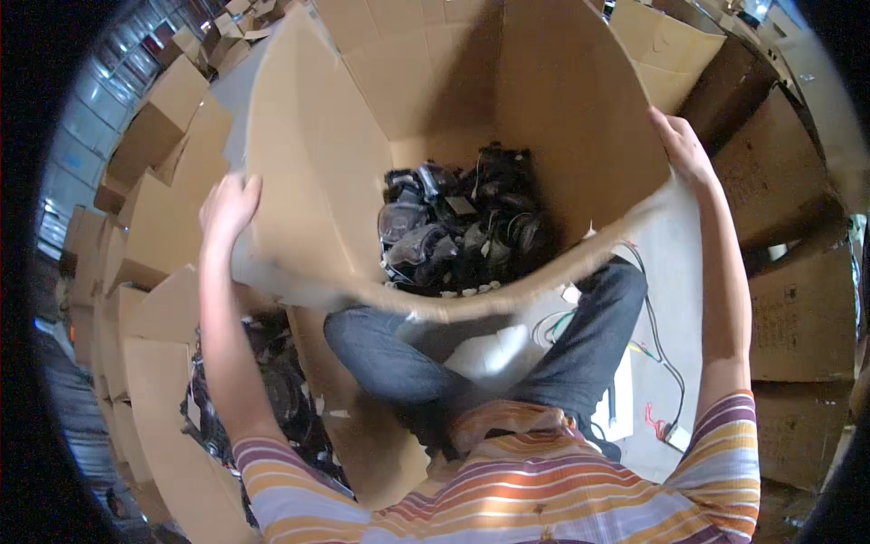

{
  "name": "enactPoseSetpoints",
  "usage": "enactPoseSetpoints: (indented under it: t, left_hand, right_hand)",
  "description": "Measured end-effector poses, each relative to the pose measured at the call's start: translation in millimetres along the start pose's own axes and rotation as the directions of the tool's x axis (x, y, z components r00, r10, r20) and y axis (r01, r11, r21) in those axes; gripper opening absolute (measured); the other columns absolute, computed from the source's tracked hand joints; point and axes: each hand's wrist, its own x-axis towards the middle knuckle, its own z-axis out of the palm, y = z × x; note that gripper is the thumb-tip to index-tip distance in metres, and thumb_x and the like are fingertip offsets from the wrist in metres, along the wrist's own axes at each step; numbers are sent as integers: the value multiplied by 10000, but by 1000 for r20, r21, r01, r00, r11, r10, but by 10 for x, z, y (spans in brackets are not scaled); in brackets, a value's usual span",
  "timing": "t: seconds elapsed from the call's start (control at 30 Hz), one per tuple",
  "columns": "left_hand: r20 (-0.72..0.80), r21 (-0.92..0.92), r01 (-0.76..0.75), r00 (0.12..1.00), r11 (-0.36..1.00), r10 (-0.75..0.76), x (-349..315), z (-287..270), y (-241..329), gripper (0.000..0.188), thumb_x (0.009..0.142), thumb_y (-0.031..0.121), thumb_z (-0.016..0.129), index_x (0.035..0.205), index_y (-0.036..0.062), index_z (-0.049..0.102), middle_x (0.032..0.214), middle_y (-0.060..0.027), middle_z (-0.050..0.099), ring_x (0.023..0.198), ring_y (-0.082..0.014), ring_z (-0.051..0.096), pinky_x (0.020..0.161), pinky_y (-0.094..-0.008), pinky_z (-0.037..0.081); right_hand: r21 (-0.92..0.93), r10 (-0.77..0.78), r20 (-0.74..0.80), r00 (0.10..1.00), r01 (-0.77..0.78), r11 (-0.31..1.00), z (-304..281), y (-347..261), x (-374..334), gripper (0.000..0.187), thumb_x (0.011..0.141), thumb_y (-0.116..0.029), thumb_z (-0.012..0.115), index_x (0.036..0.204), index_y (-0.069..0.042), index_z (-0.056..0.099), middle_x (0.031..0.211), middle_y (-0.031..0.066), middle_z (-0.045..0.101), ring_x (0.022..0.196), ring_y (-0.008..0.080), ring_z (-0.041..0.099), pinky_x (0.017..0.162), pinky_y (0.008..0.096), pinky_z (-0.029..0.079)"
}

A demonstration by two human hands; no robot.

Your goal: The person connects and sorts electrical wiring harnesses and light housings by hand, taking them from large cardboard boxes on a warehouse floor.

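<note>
A large open cardboard box [308, 181] stands in front of me, its near rim curved across my lap and slightly blurred. Inside, at the bottom, lies a heap of black plastic parts [430, 227] with wires and small white connectors. My left hand [229, 207] is closed at the box's left edge, thumb uppermost; its fingertips are hidden. On the opposite side my right hand [681, 147] grips the right rim, fingers wrapped over the cardboard.
Another carton with black parts [285, 390] is at my lower left. Cables [666, 358] with a red clip lie on the light floor at right. Stacked cartons line the left [149, 218] and right [788, 299]. My bent legs are under the box's near rim.
</note>
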Motion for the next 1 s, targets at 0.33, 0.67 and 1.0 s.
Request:
enactPoseSetpoints:
  t: [0.33,0.67,1.0]
  left_hand:
    - [30,-649,-529,700,547,713,404,383,1238,333,819,294,437,900,-10,546,921,-162,551,865,-283,519,767,-337,400]
    - [148,-687,-647,322,331,935,-960,517,1389,419,756,174,448,1144,21,412,1169,-151,400,1083,-299,374,921,-374,292]
    - [-123,-426,-666,713,612,690,-2106,2735,1652,385,678,247,579,1023,97,501,1144,-92,413,1093,-232,337,901,-407,242]
  right_hand:
    - [380,-411,746,524,173,909,2458,243,-1020,229,770,-225,445,794,-22,548,727,177,541,724,294,541,700,356,422]
    - [165,-239,353,905,191,967,3375,451,-886,277,777,-273,430,832,-40,569,808,184,561,747,329,541,672,408,433]
    - [200,-80,834,545,-164,966,2870,984,-2598,274,783,-300,435,913,-89,554,856,162,568,809,313,541,704,382,430]
